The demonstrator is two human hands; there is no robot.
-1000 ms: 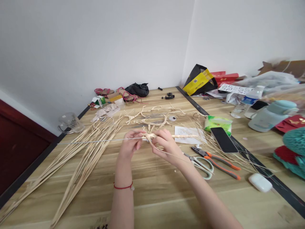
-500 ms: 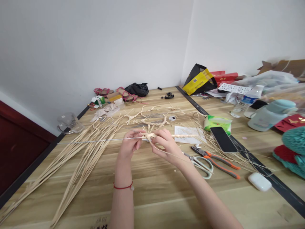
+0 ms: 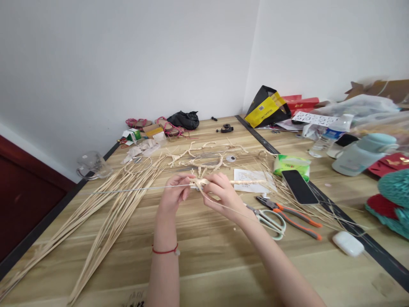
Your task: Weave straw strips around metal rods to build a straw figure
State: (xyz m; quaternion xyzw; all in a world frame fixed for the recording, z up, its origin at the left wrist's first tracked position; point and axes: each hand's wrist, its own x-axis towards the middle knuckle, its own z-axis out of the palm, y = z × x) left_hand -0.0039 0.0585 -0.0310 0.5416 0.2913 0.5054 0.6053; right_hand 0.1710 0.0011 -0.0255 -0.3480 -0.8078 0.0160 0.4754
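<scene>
My left hand (image 3: pixel 174 192) is closed on a thin metal wire (image 3: pixel 137 189), whose bare length sticks out to the left. Thumb and fingers of my right hand (image 3: pixel 221 192) pinch a pale flat straw strip (image 3: pixel 200 182) at the wire, close to the left fingertips. The strip's long tail (image 3: pixel 234 209) hangs back along the right forearm. To the right of that hand a straw-wrapped length (image 3: pixel 247 182) stretches over a sheet of paper (image 3: pixel 255 175). Behind the hands lie braided straw pieces (image 3: pixel 206 164). The fingers partly cover the wrapping spot.
Bundles of straw strips (image 3: pixel 111 221) spread over the left of the table. Scissors (image 3: pixel 271 221), pliers (image 3: pixel 289 213), a phone (image 3: pixel 299 186) and a white case (image 3: pixel 348 244) lie right. A glass mug (image 3: pixel 96 165) stands at the left edge, bottles (image 3: pixel 364 155) far right.
The visible far end of the wire has shifted a little to the right. Both hands stay almost in the same place, holding the same things.
</scene>
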